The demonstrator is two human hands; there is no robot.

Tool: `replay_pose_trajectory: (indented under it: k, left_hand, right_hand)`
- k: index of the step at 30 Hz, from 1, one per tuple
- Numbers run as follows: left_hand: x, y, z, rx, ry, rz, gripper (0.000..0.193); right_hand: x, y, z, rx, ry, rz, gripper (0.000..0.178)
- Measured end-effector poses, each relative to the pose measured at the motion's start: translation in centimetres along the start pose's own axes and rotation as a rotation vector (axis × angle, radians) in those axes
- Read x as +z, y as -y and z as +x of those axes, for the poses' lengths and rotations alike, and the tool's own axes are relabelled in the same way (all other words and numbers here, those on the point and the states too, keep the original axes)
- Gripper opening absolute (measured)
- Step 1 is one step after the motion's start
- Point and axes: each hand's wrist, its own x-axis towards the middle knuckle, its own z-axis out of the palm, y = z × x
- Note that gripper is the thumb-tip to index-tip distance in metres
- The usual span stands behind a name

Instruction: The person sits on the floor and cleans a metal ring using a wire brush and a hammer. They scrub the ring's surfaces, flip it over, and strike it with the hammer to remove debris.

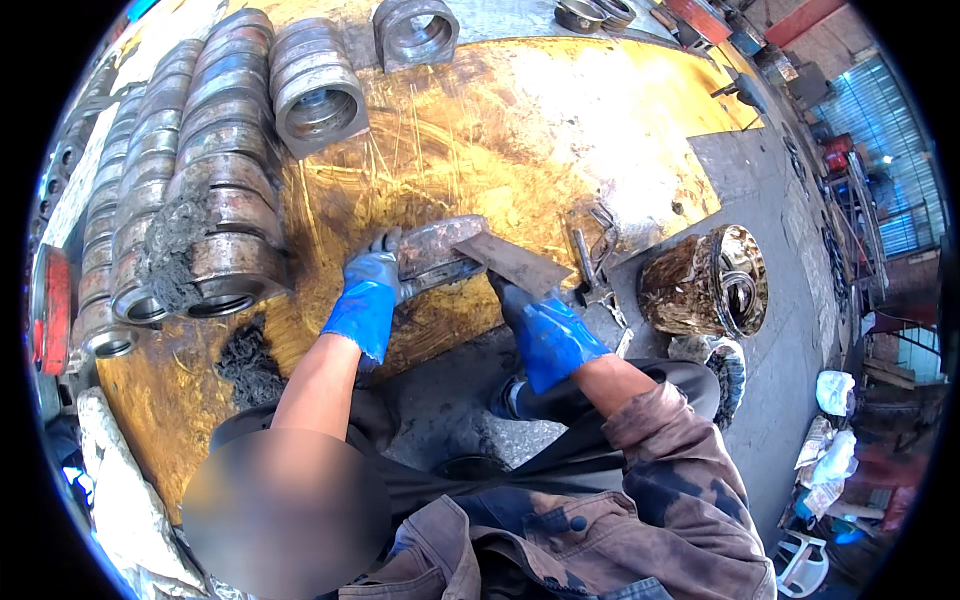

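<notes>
My left hand [368, 285], in a blue glove, grips the left end of a worn metal housing [436, 242] with a rounded, rusty side. This part is tilted just above or against the yellow, greasy sheet [450, 130]; which of the two I cannot tell. My right hand [545, 330], also gloved in blue, is closed round the near end of a flat rectangular metal plate [518, 266]. The plate's far left corner lies over the housing's right end. The right fingertips are partly hidden under the plate.
Rows of similar ring-shaped housings [232, 170] stand at the left, with dark grimy shavings [248, 362] nearby. Another housing [416, 35] sits at the far edge. To the right are hand tools [592, 262] and a grease-smeared bucket [690, 285]. A red part [50, 310] stands far left.
</notes>
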Motion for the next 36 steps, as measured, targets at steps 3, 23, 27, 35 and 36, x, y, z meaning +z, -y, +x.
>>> replay_pose_trajectory:
  k: [3, 23, 27, 35, 36]
  left_hand:
    - [1.0, 1.4, 1.0, -0.012, 0.014, -0.011, 0.124]
    - [1.8, 2.0, 0.8, 0.006, -0.098, -0.088, 0.112]
    - [2.0, 1.1, -0.1, -0.031, -0.104, -0.165, 0.106]
    - [1.6, 1.6, 0.7, -0.003, -0.102, -0.178, 0.107]
    - [1.8, 1.6, 0.6, 0.011, -0.153, -0.166, 0.106]
  right_hand:
    - [0.0, 1.1, 1.6, -0.101, 0.051, 0.001, 0.033]
    - [5.5, 2.1, 2.3, -0.195, -0.161, 0.052, 0.031]
    - [5.1, 3.3, 2.0, -0.061, -0.043, 0.119, 0.028]
    - [4.6, 4.3, 1.2, 0.112, 0.167, -0.079, 0.029]
    - [5.2, 4.2, 1.3, 0.068, 0.133, -0.1, 0.029]
